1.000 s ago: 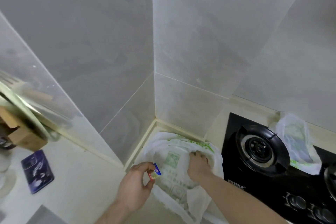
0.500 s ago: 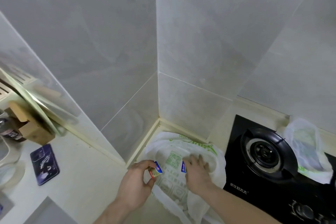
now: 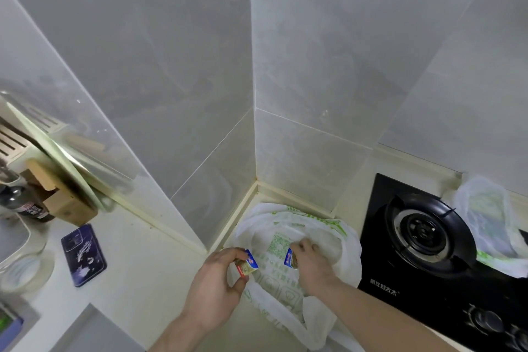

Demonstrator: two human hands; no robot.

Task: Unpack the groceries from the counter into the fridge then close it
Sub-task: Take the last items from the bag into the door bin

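Partly hidden, each hand's grip pinches 1 small packet: left hand (image 3: 217, 288), right hand (image 3: 310, 267).

Item: my two arms, head view. My bare left hand (image 3: 213, 291) and bare left forearm (image 3: 171, 337), no sleeve in sight, no ring, no watch or band at the wrist. My bare right hand (image 3: 313, 267) and bare right forearm (image 3: 380, 320), likewise uncovered, with no glove and no jewellery visible.

Left hand (image 3: 215, 283) fingers curled in a pinching grip, right hand (image 3: 310, 264) likewise, forearms extended forward
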